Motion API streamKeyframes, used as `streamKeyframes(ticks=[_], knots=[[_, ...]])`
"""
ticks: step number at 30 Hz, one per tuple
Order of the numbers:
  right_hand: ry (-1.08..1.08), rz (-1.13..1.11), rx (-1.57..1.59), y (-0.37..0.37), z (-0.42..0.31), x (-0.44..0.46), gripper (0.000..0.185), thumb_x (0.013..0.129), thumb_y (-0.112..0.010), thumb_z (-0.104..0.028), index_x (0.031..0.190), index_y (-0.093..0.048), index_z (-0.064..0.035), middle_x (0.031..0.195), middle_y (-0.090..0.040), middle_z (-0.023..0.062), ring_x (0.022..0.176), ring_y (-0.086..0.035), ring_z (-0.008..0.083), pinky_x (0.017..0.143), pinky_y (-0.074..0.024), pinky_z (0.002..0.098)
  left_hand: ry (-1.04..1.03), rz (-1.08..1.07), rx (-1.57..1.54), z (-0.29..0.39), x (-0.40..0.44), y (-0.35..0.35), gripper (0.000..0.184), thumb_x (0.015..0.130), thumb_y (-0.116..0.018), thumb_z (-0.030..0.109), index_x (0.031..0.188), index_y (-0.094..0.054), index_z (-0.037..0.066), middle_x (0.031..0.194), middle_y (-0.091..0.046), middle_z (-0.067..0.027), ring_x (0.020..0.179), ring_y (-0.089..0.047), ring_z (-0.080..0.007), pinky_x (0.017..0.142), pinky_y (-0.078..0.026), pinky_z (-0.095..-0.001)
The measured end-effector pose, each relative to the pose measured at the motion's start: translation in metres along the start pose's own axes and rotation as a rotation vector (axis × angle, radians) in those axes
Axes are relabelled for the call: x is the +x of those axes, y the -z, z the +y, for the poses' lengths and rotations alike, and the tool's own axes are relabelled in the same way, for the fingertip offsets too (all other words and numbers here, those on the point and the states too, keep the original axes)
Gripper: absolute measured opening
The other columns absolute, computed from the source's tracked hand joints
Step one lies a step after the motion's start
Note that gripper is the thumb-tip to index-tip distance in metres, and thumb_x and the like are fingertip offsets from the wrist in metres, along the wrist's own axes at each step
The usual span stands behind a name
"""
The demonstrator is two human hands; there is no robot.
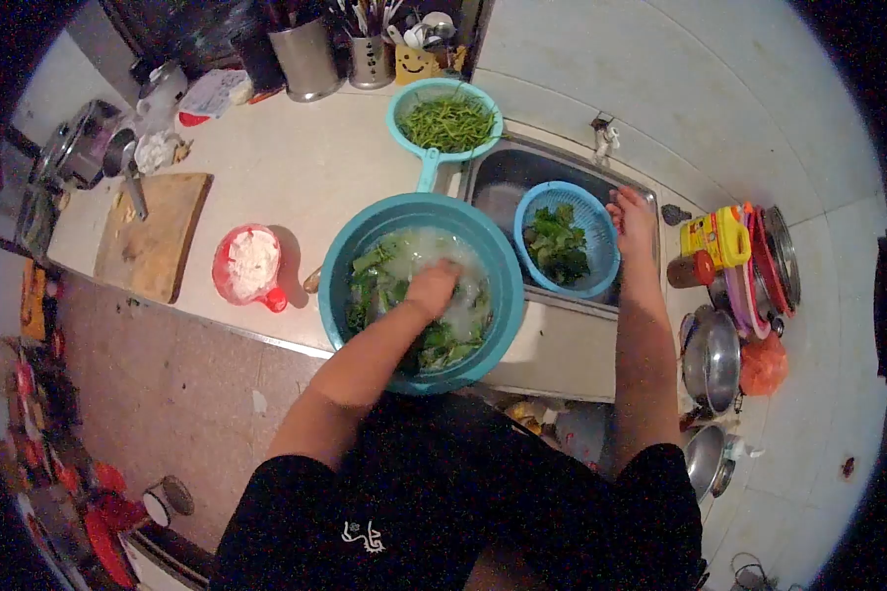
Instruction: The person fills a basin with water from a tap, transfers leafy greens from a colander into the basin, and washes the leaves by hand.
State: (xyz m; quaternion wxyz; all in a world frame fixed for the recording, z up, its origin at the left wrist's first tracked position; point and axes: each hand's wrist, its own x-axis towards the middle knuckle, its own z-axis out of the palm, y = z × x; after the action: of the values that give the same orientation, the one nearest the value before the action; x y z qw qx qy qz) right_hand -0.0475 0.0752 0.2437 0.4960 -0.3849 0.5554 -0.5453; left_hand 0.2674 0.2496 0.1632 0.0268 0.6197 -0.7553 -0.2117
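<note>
A large teal basin [506, 325] of cloudy water sits at the counter's front, with leafy greens [373, 286] floating in it. My left hand [436, 286] reaches into that water; its fingertips are hidden, so I cannot tell what they hold. To the right, a blue colander [534, 278] stands in the sink [498, 187] with a small heap of wet leafy greens [559, 243] inside. My right hand [633, 219] is at the colander's right rim, fingers loosely bent and apart, with nothing visible in them.
Behind the basin is a light-blue handled strainer [427, 169] of green stalks [448, 123]. A red scoop of white powder [254, 261] stands left, beyond it a cutting board [172, 236] with a knife [135, 192]. A yellow jug [715, 239] and metal bowls [712, 360] line the right wall.
</note>
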Motion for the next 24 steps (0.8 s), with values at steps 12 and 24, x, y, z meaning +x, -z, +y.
streamKeyframes(ticks=[12,24], knots=[[0.839,-0.257,-1.08,-0.099,0.008,-0.088,0.017,0.072,-0.055,-0.012,0.087,-0.059,-0.0052,0.082,-0.058,0.014,0.077,-0.055,0.0288,0.069,-0.0431,0.0357,0.032,0.41,-0.134,-0.039,-0.022,0.047,0.038,0.065,-0.048,-0.001,0.101,-0.054,0.011,0.108,-0.046,-0.0166,0.094,-0.046,-0.0378,0.076,-0.041,-0.0434],[0.437,-1.082,-1.284,-0.193,0.092,-0.169,0.091,0.053,-0.073,-0.036,0.128,-0.026,-0.014,0.129,-0.024,0.02,0.117,-0.026,0.0363,0.095,-0.024,0.0471,0.262,-0.275,-0.013,-0.046,-0.029,0.049,0.084,0.057,-0.07,0.041,0.126,-0.026,0.023,0.135,-0.015,-0.0139,0.117,-0.022,-0.0436,0.09,-0.025,-0.0556]])
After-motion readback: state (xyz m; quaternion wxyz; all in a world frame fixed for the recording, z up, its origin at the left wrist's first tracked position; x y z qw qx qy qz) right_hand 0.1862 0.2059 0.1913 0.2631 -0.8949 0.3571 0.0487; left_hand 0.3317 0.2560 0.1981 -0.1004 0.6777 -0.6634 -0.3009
